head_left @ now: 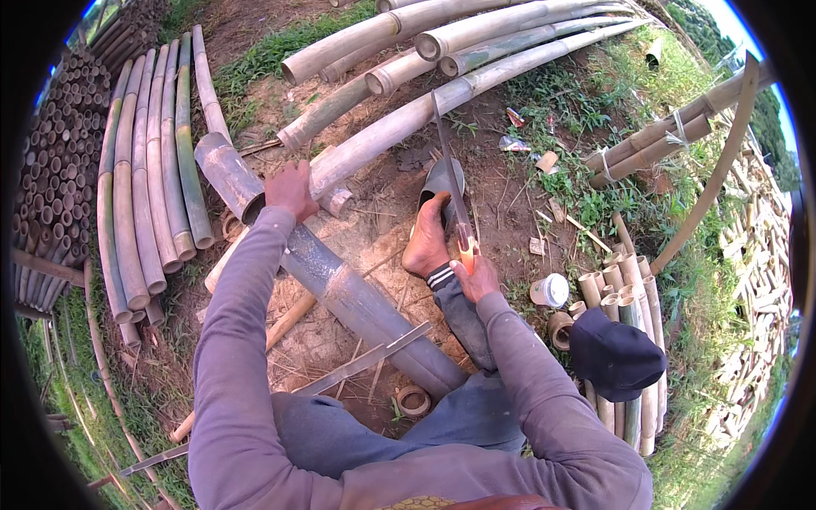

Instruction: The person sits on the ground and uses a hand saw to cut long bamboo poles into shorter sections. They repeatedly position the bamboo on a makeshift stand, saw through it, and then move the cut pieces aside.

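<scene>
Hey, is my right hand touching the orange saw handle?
Touching. The head view shows the right hand gripping the orange saw handle, which comes straight out of the grasp with no gap.

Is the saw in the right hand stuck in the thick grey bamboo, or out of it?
Out: the saw, gripped in the right hand, points away from the grey bamboo, its blade apart from it.

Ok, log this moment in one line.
left hand: by pale pole; right hand: holding saw, blade pointing away; thick bamboo: lying in front
</scene>
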Motion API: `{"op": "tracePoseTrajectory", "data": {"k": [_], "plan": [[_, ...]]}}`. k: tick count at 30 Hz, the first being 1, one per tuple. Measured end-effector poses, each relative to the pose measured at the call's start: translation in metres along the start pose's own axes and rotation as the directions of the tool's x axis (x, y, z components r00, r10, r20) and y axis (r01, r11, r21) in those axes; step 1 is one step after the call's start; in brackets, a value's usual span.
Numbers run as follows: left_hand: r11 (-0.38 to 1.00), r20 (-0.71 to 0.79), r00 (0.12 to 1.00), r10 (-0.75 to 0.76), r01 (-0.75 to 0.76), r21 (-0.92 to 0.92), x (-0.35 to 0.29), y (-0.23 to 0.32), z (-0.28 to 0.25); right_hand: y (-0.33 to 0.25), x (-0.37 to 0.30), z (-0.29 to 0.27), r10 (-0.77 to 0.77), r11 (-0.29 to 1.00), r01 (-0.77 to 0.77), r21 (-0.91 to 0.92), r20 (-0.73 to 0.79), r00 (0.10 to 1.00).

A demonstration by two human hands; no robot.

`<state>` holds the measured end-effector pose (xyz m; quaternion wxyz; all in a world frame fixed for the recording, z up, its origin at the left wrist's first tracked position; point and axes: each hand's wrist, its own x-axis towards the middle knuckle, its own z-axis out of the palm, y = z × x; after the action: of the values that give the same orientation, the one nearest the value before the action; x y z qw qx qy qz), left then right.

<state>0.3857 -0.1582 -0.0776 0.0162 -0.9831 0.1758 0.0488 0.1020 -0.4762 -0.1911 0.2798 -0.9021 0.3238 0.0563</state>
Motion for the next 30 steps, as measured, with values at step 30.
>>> {"op": "tracePoseTrajectory", "data": {"k": [30], "plan": [[0.852, -0.425, 0.857, -0.293, 0.435, 0.29, -0.549, -0.28, 0.021, -0.13, 0.061, -0.065, 0.018, 0.099, -0.128, 0.987, 0.127, 0.992]]}}
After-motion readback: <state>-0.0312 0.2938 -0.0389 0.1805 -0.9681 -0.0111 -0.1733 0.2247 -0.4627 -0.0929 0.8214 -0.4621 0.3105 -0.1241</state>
